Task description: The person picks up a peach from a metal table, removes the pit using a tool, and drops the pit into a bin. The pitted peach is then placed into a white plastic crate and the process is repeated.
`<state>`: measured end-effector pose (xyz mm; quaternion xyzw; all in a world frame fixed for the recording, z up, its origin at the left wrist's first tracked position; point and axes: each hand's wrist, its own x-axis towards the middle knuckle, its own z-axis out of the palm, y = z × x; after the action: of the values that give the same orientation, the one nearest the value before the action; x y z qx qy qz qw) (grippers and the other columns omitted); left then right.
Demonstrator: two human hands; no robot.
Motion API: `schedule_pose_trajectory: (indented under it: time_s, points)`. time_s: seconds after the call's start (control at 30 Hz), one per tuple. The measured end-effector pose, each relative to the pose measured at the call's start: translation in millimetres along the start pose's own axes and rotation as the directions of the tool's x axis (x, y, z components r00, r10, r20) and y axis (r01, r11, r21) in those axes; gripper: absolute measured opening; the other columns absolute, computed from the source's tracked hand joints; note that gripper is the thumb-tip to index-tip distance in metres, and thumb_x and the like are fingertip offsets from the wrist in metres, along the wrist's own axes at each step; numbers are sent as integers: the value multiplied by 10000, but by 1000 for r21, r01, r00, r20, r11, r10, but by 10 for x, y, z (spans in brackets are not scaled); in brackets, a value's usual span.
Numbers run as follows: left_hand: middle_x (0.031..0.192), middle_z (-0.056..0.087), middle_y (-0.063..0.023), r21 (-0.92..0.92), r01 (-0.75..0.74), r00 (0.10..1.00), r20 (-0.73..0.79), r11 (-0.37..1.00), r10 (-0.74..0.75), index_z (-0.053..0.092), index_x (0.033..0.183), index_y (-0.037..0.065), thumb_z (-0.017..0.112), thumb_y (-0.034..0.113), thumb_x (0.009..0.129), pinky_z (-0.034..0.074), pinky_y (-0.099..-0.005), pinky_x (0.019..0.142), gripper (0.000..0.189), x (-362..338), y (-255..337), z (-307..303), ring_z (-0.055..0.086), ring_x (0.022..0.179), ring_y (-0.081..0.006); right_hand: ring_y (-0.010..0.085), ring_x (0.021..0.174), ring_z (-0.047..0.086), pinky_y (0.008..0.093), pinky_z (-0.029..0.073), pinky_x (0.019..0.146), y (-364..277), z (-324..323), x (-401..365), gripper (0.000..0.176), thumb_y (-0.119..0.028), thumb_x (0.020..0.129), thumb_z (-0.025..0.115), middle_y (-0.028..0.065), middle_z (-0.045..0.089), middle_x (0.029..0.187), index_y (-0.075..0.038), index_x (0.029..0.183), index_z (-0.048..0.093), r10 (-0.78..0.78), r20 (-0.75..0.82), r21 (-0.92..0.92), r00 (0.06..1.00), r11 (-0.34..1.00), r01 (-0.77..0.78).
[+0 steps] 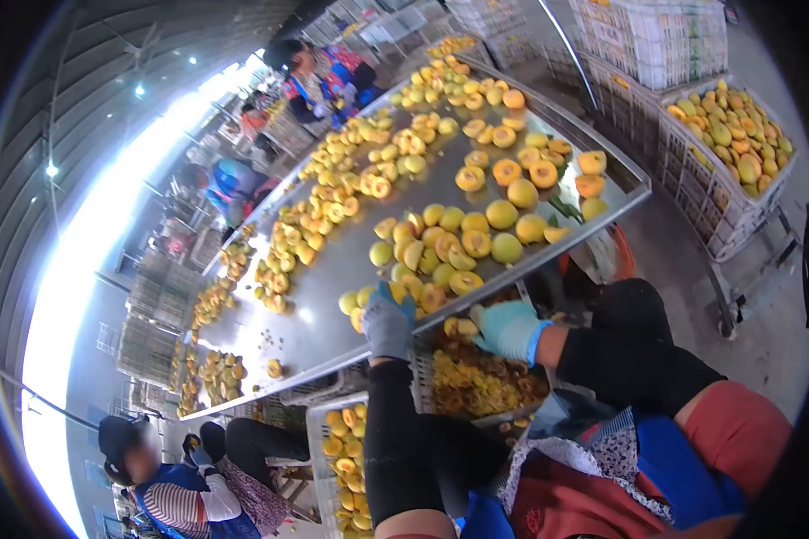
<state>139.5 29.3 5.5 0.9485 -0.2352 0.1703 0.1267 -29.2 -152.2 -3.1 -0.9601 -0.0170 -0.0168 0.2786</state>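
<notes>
My left hand (387,325), in a grey and blue glove, is at the near edge of the metal table (333,337). Its fingers stretch out, open, beside a heap of yellow peaches (422,292), some whole and some halved. Over a crate below the edge, my right hand (510,331) wears a pale blue-green glove. Its fingers are closed at a peach half (461,327), which shows at the fingertips. Partly under my hands, the crate holds yellow and brown fruit scraps (476,382).
Loose peach halves (319,216) cover much of the table. A crate of peaches (343,458) stands left of my knees. Full crates (728,171) are stacked at right, on a trolley (737,296). A co-worker (189,494) sits at lower left; others work along the far side.
</notes>
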Motion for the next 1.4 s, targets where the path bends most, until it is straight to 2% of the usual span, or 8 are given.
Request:
schedule_pose_trajectory:
  time_s: [0.4,0.53,0.73,0.77,0.87,1.13,1.3,1.4]
  points:
    - [961,695,-171,-488,83,990,-58,869,-127,656,1105,-3,734,193,784,532,-375,773,384,-26,-119,-157,681,881,-272,364,765,658,474,511,672,-88,-2,66,288,-352,897,575,151,667,820,-104,1044,569,-177,-285,78,942,975,207]
    - [1024,654,-83,-974,219,924,189,56,-334,613,1065,66,663,238,881,559,-307,765,256,-142,13,-512,651,859,-202,356,777,659,469,513,684,-200,-32,80,280,-375,918,564,155,669,839,-129,1048,589,-207,-317,196,926,941,277]
    - [1242,542,-173,-757,171,917,357,-631,-180,509,1239,6,572,155,928,505,-418,1007,351,-551,242,-694,563,1140,-312,377,838,660,462,513,724,-258,216,194,341,-332,937,539,202,666,922,-94,1179,572,-199,-343,456,918,819,348]
    - [1253,541,-171,-808,178,918,342,-563,-201,499,1251,0,569,157,932,503,-421,1000,363,-611,239,-685,562,1147,-307,306,693,654,412,504,605,-334,189,220,375,-339,964,517,161,650,820,-93,1245,542,-276,-382,518,882,726,452]
    - [1286,539,-164,-923,187,924,282,-337,-257,471,1287,-16,560,162,943,497,-430,980,398,-791,205,-665,559,1167,-291,161,554,544,319,435,479,-453,-20,98,345,-404,986,506,45,562,717,-108,1151,565,-170,326,880,930,414,-233]
    - [1025,646,-73,-949,275,940,300,-157,-165,628,1079,-5,653,37,873,525,-299,862,211,-953,377,-679,631,944,-156,49,412,307,226,258,369,-561,-55,-74,506,-623,938,470,-65,335,540,-140,792,502,-436,629,689,643,-70,-721]
    - [1018,641,-83,-965,243,961,254,-104,-114,573,1168,-4,659,222,910,526,-309,825,354,-885,360,-711,624,913,-178,58,424,338,224,273,374,-569,-170,-167,497,-600,953,457,-63,351,545,-126,812,510,-323,600,770,732,-14,-638]
    - [1128,632,-123,-791,197,927,342,-580,-152,531,1250,-13,648,201,926,530,-321,884,406,-793,265,-706,637,994,-231,109,471,462,281,394,415,-556,-296,-167,441,-460,1002,458,15,488,610,-60,844,555,-227,443,882,867,281,-377]
